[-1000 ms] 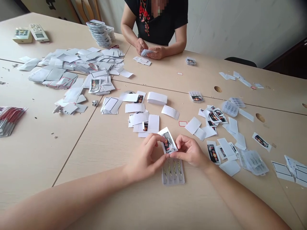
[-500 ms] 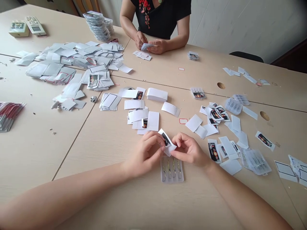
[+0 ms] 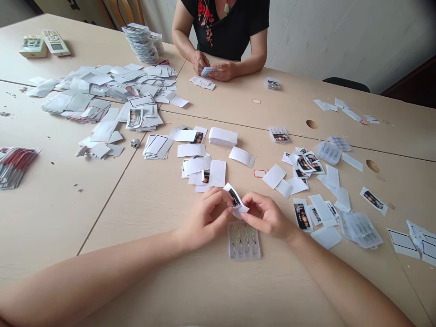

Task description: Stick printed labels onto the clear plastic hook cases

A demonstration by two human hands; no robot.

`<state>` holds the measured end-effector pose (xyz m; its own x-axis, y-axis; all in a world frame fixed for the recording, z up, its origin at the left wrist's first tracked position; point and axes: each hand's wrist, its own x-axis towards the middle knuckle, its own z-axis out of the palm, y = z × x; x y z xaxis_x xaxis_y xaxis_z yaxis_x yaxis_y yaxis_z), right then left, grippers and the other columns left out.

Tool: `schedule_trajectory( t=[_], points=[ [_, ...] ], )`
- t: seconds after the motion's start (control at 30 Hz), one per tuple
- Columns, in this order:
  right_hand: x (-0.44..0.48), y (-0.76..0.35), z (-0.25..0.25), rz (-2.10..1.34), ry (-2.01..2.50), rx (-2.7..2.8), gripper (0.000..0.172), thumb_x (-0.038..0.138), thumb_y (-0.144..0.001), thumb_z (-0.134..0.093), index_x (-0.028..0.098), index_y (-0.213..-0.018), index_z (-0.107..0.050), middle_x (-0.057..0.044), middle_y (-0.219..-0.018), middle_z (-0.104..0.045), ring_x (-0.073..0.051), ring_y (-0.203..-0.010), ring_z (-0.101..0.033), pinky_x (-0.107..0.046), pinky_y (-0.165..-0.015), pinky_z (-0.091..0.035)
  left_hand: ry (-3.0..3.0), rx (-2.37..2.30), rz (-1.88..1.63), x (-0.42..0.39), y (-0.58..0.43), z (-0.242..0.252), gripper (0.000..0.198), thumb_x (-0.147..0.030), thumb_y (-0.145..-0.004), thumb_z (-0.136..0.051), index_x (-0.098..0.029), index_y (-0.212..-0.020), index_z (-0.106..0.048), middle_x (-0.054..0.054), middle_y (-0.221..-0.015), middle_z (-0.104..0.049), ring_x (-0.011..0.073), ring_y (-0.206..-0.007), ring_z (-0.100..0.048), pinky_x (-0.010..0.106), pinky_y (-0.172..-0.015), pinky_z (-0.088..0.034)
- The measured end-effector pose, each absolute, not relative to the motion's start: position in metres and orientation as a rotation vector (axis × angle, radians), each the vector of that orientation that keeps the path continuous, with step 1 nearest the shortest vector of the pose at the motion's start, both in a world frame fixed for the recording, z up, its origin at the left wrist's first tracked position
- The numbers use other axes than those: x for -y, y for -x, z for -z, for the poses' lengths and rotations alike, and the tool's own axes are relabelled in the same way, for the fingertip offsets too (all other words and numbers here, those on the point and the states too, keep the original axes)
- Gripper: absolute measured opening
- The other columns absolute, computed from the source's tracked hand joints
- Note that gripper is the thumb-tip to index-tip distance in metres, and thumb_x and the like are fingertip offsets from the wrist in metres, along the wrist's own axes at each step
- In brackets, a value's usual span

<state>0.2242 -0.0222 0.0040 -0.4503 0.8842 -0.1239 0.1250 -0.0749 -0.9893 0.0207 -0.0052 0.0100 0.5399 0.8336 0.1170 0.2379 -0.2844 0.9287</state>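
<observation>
My left hand (image 3: 207, 213) and my right hand (image 3: 265, 215) pinch a small white paper card (image 3: 235, 198) from both sides. The card has a dark printed picture and is bent into a curl, with its lower part partly hidden by my fingers. Just below my hands lies a clear plastic blister tray (image 3: 244, 240) holding several thin items bound with yellow thread. Loose white cards (image 3: 217, 173) lie just beyond my fingertips.
Across the table, a co-worker's hands (image 3: 213, 69) hold a small pack. Paper cards lie scattered in heaps, with a stack of plastic trays (image 3: 141, 43) at the back. Two remote controls (image 3: 54, 42) sit far left, and red-and-silver packets (image 3: 17, 167) lie left.
The printed card has gone from nearly flat to bent and curled between my fingers. My hands have drawn slightly closer around it, and the view has shifted a little.
</observation>
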Motion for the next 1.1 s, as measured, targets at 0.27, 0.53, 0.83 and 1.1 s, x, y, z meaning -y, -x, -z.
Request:
schedule_trajectory(
  t=[0.27, 0.53, 0.83, 1.1],
  points=[
    [0.0250, -0.2255, -0.0022, -1.462, 1.139, 1.728, 0.021, 0.033, -0.082, -0.059, 0.018, -0.072, -0.048, 0.002, -0.065, -0.042, -0.010, -0.060, -0.037, -0.025, -0.057, -0.032, -1.934, -0.807, -0.768, 0.0077, -0.0212, -0.0129, 0.006, -0.013, -0.085, -0.049, -0.019, -0.086, -0.052, 0.006, -0.096, -0.057, 0.0175, -0.095, -0.049, 0.032, -0.085, -0.042],
    [0.0241, -0.2254, -0.0002, -1.439, 1.112, 1.756, 0.019, 0.027, -0.085, -0.054, 0.018, -0.071, -0.046, 0.003, -0.065, -0.042, -0.010, -0.059, -0.038, -0.024, -0.055, -0.032, -1.759, -0.836, -0.712, 0.0075, -0.0196, -0.0090, 0.005, -0.019, -0.090, -0.044, -0.019, -0.085, -0.046, 0.005, -0.099, -0.056, 0.0160, -0.092, -0.052, 0.032, -0.084, -0.042],
    [0.0215, -0.2231, 0.0000, -1.326, 1.004, 1.797, 0.015, 0.017, -0.084, -0.055, 0.017, -0.069, -0.049, 0.000, -0.069, -0.047, -0.012, -0.066, -0.044, -0.025, -0.060, -0.035, -1.634, -0.831, -0.707, 0.0080, -0.0188, -0.0063, 0.011, -0.025, -0.092, -0.042, -0.018, -0.084, -0.045, 0.006, -0.101, -0.055, 0.0160, -0.089, -0.051, 0.032, -0.081, -0.040],
    [0.0222, -0.2233, -0.0020, -1.384, 0.963, 1.736, 0.014, 0.020, -0.086, -0.054, 0.017, -0.073, -0.054, -0.003, -0.080, -0.053, -0.013, -0.073, -0.050, -0.027, -0.066, -0.040, -1.472, -0.806, -0.758, 0.0078, -0.0211, -0.0068, 0.016, -0.030, -0.094, -0.037, -0.019, -0.083, -0.042, 0.004, -0.092, -0.051, 0.0139, -0.082, -0.047, 0.028, -0.072, -0.040]
  ],
)
